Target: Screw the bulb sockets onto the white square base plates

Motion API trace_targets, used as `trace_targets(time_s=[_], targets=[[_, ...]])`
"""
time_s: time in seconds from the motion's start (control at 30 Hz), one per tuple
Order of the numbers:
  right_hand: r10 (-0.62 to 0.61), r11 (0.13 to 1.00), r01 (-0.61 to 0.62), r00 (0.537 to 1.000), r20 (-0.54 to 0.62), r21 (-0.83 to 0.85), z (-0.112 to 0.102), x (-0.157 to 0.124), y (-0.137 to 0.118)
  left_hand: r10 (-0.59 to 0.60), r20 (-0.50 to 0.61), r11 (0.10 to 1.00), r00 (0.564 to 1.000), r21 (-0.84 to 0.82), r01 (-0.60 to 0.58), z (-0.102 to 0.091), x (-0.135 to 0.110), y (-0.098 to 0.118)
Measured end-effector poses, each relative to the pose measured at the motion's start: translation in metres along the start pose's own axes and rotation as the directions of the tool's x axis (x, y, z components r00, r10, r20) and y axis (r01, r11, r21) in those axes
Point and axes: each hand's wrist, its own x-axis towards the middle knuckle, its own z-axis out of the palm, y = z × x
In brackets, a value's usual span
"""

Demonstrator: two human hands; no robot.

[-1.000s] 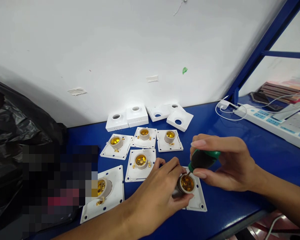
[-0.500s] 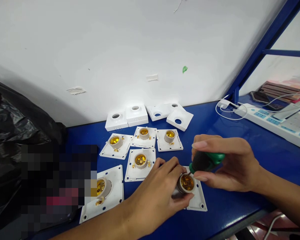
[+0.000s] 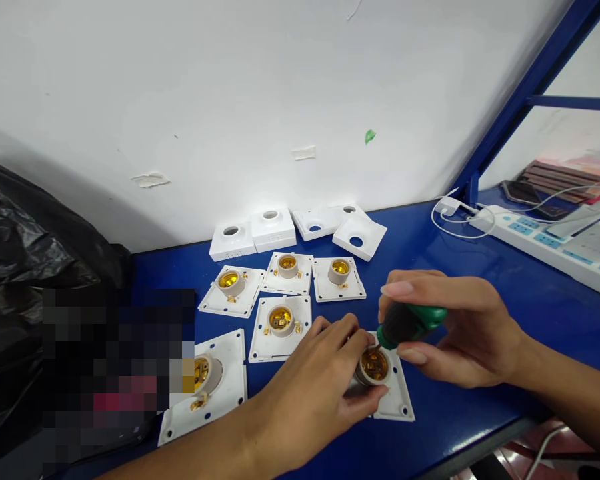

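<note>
My left hand (image 3: 314, 393) grips the round collar of a white lamp socket base (image 3: 397, 400) with a brass-lined holder, lying on the blue table (image 3: 480, 293). My right hand (image 3: 455, 330) is wrapped round a green and black screwdriver (image 3: 410, 323). Its tip points down into the brass holder (image 3: 374, 365). The blade is mostly hidden by my fingers.
Several more socket bases (image 3: 281, 320) lie left of my hands, and white covers with round holes (image 3: 253, 238) stand by the wall. A white power strip (image 3: 555, 250) with cables lies at the right. Black plastic (image 3: 25, 260) and a blurred patch fill the left.
The screwdriver handle has shifted slightly in my right hand, as if turned. My left hand and the socket base have stayed in place.
</note>
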Motion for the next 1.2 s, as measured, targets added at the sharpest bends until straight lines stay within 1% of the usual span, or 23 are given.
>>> trace_targets(time_s=[0.13, 0.27, 0.37, 0.57, 0.7, 0.83, 1.03, 1.2], targets=[[-0.006, 1.000, 0.006, 1.000, -0.002, -0.001, 0.002, 0.002, -0.001, 0.001, -0.011, 1.000, 1.000, -0.021, -0.001, -0.001, 0.000, 0.000], [-0.030, 1.000, 0.030, 0.999, 0.022, -0.008, 0.002, 0.003, -0.002, 0.011, -0.004, 0.999, 1.000, -0.034, -0.011, -0.003, 0.000, 0.000], [-0.033, 0.998, 0.035, 0.999, 0.035, -0.048, 0.001, 0.003, -0.003, 0.012, 0.011, 0.999, 1.000, -0.045, -0.012, -0.005, 0.001, 0.001], [-0.057, 0.997, 0.061, 0.994, 0.088, -0.038, 0.001, 0.005, -0.003, 0.000, 0.052, 0.999, 0.999, -0.035, 0.002, -0.007, 0.002, 0.003], [-0.048, 0.996, 0.056, 0.992, 0.116, -0.068, 0.000, 0.005, -0.006, -0.012, 0.057, 0.997, 0.998, -0.076, 0.017, -0.009, 0.003, 0.004], [-0.054, 0.993, 0.066, 0.992, 0.114, -0.103, 0.000, 0.003, -0.007, -0.023, 0.061, 0.994, 0.998, -0.109, 0.030, -0.011, 0.005, 0.005], [-0.074, 0.982, 0.097, 0.987, 0.143, -0.164, -0.002, 0.004, -0.010, -0.030, 0.078, 0.998, 0.996, -0.060, 0.034, -0.012, 0.003, 0.006], [-0.055, 0.972, 0.091, 0.985, 0.166, -0.218, -0.005, 0.005, -0.015, -0.039, 0.092, 0.999, 0.995, -0.020, 0.041, -0.014, 0.002, 0.007]])
